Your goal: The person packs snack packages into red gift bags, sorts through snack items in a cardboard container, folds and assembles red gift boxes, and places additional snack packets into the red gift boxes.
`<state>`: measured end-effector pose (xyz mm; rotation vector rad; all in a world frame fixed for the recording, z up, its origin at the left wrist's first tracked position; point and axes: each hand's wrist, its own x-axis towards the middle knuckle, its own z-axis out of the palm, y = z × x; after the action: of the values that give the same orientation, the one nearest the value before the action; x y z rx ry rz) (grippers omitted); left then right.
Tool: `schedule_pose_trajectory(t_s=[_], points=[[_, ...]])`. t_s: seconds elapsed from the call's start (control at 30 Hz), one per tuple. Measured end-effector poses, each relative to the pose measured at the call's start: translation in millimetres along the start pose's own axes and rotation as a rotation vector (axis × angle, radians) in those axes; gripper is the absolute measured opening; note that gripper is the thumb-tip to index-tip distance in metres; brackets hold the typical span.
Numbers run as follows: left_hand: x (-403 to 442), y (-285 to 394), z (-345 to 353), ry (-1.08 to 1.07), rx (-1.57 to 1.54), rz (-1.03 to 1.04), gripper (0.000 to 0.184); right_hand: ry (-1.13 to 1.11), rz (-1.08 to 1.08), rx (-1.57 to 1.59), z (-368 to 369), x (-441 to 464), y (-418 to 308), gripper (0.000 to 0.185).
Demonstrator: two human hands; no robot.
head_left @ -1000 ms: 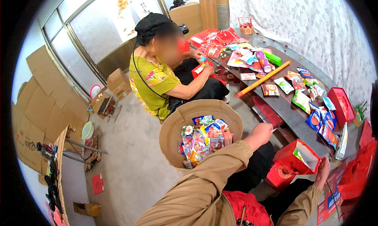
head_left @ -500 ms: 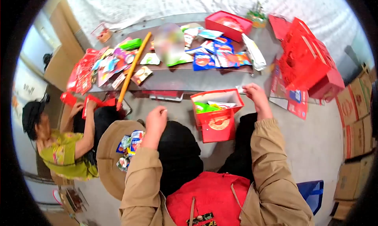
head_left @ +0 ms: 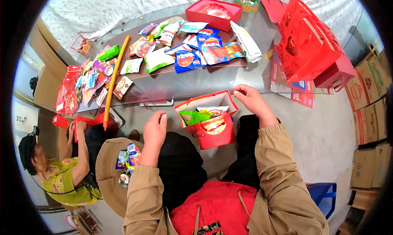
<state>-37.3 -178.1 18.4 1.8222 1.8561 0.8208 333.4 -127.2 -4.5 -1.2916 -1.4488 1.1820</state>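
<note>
Right hand (head_left: 256,102) now closer to back corner of box (head_left: 216,132) than half a second ago. Packs (head_left: 194,116) still in box. Box between legs (head_left: 180,153), near table (head_left: 229,76) edge. Right fingers bent at rim; cannot tell if gripping. Left hand (head_left: 155,130) curled, cannot tell if holding. Open gap between left hand and box.

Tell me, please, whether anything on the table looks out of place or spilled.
A yellow stick lies aslant across the table beside snack packets, its near end jutting past the edge, so it looks easily knocked. Near the small basket, a few dark bits lie scattered, as if spilled; they are too small to identify.
</note>
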Motion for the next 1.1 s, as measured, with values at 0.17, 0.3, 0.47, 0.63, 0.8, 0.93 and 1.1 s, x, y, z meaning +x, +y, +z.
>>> schedule_pose_trajectory(t_s=[0.17,0.3,0.47,0.63,0.8,0.93,1.1], points=[[7,12,7,-0.087,-0.141,0.219,0.05,-0.015,-0.05,-0.069,0,4,-3,0.023],[11,37,3,-0.137,-0.032,0.429,0.079,-0.153,0.016,0.021,-2,2,-29,0.045],[9,69,4,-0.204,0.201,0.477,0.066,-0.364,-0.53,-0.387,10,-15,-47,0.05],[9,53,4,-0.178,0.185,0.485,0.053,-0.282,-0.452,-0.543,21,-16,-46,0.014],[-2,44,-13,-0.058,0.089,0.434,0.07,-0.221,-0.642,-0.461,30,-24,-47,0.009],[-8,14,-27,0.111,-0.041,0.476,0.059,-0.144,-0.619,-0.336,14,-52,-89,0.008],[-12,7,-40,0.065,0.016,0.33,0.05,0.15,-0.614,-0.247,-48,-88,-152,0.009]])
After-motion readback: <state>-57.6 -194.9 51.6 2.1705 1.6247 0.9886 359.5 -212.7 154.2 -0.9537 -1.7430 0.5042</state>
